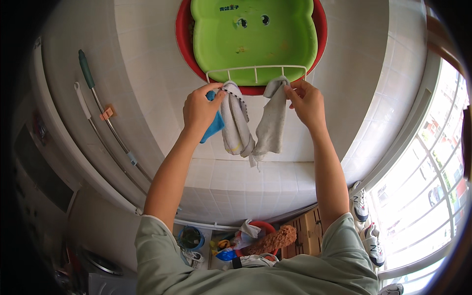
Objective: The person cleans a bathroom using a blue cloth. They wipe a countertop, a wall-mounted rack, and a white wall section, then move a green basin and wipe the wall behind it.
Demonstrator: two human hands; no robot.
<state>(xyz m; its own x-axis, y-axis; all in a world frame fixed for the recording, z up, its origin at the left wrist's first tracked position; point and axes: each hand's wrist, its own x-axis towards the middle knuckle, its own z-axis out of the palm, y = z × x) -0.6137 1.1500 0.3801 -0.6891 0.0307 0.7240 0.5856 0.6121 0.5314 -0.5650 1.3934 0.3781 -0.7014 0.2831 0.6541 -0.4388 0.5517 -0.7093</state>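
Note:
A white wire rack is fixed on the tiled wall, and cloths hang from its hooks. My left hand pinches the top edge of a whitish towel with a dark dashed border. Behind the fingers of that hand hangs a blue cloth. My right hand holds the upper right edge of a grey cloth between thumb and fingers, close under the rack. The lower ends of the towel and the grey cloth touch or nearly touch.
A green plastic basin rests against a red basin behind the rack. Mop handles stand at the left wall. Below are a blue bucket, a red tub and a wooden crate. Sneakers lie beside the barred window.

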